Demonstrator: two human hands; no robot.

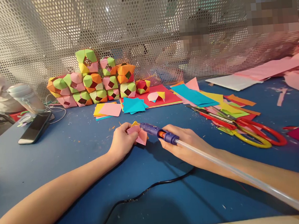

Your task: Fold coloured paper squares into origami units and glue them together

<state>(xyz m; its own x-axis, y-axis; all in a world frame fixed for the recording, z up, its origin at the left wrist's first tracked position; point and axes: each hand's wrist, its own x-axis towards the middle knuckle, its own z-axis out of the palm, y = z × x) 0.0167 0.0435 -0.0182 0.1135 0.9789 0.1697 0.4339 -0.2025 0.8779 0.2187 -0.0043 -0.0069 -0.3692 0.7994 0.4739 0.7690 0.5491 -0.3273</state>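
1. Left hand (123, 141): grip closed on the folded paper piece (140, 136), over the middle of the tabletop (76, 142).
2. Right hand (184, 140): grip closed around the glue gun (153, 129); nozzle (142, 126) directed at the folded paper piece, contact not discernible.
3. Paper balls (87, 81): stacked along the far edge.
4. Scissors (233, 123): toward the right edge.
5. Phone (35, 127): near the far left corner.

We have a blue tabletop (75, 190) before us, flecked with paper scraps (282, 97). Toward its back we see stacked folded-paper blocks (92, 82) and loose blue paper squares (134, 104). At left we find a smartphone (35, 128) and lidded tumbler (25, 97); at right, scissors (230, 120) across paper strips (194, 94); nearest us, a black cord (145, 190).
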